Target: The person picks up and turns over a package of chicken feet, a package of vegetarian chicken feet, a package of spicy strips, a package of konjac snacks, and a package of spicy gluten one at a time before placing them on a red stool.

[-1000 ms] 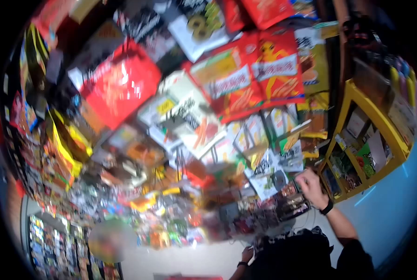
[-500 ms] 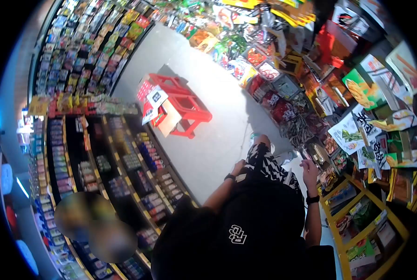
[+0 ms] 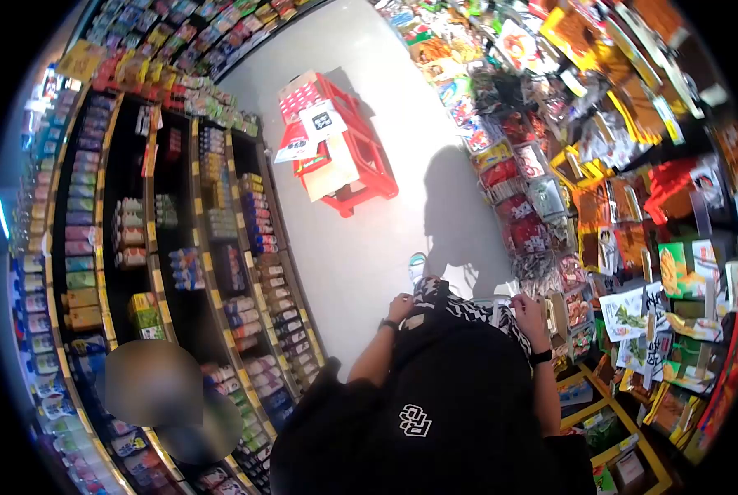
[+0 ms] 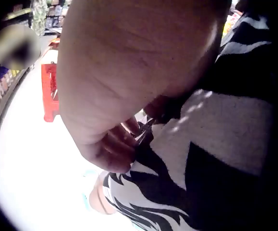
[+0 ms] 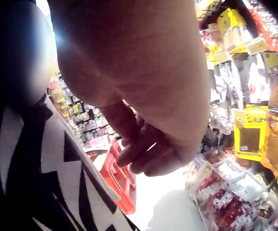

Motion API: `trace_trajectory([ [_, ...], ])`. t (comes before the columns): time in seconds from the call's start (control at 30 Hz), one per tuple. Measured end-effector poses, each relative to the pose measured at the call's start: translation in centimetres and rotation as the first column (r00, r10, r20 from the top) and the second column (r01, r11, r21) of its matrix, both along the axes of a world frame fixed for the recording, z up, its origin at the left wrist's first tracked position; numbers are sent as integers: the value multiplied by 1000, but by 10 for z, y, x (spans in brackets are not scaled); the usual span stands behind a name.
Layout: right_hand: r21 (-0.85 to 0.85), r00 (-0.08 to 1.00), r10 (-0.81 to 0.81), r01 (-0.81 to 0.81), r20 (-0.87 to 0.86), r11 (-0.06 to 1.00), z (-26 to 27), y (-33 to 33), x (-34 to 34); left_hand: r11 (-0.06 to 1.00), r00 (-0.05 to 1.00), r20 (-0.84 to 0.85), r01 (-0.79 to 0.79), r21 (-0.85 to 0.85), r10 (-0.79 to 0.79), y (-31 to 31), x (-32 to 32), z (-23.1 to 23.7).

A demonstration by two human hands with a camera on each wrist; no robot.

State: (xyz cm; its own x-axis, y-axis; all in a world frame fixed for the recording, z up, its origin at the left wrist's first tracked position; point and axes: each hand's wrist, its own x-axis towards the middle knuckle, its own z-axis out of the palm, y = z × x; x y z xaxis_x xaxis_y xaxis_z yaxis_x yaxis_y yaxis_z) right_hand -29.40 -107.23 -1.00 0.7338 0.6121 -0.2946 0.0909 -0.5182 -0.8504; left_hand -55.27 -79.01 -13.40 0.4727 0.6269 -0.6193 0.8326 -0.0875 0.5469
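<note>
My left hand (image 3: 401, 308) hangs beside the thigh, its fingers (image 4: 117, 149) loosely curled close to the black-and-white patterned shorts (image 4: 216, 130). A small shiny patch shows between its thumb and fingers in the left wrist view; I cannot tell what it is. On the other side, my right hand (image 3: 530, 318) hangs near the right hip. Its fingers (image 5: 151, 154) are loosely bent with nothing between them in the right wrist view. Nearest to it stand the snack racks, with white leaf-printed packets (image 3: 624, 315) hanging on them. A dark band circles each wrist.
Ahead on the pale floor (image 3: 336, 272) stands a red plastic stool (image 3: 369, 169) with cardboard and printed cards on it. Shelves of bottles and packs (image 3: 212, 223) line the left. Packaged snacks hang along the right, above a yellow-framed bin (image 3: 612, 412).
The view has swung from close-up hanging snack packets to the aisle with the stool. The right hand, earlier raised near the packets, has come down beside the hip.
</note>
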Motion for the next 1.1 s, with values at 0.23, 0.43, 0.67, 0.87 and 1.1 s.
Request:
trace_trajectory([
  [0.23,-45,988,120,-125,-96,991,22,115,-15,967,979,144,-112,-230,147,83,-59,-54],
  [0.43,-14,972,230,-229,50,973,-9,211,-30,958,963,53,-256,-129,264,176,-65,-19],
  [0.67,42,938,318,-326,137,944,4,287,-33,910,919,103,-352,-218,380,241,-69,-9],
  [0.87,-54,957,282,-286,-69,957,2,335,3,845,850,132,-466,-262,509,263,-48,5],
  [1.1,-56,940,327,-333,-97,941,-102,441,62,801,821,98,-513,-309,563,317,-23,51],
])
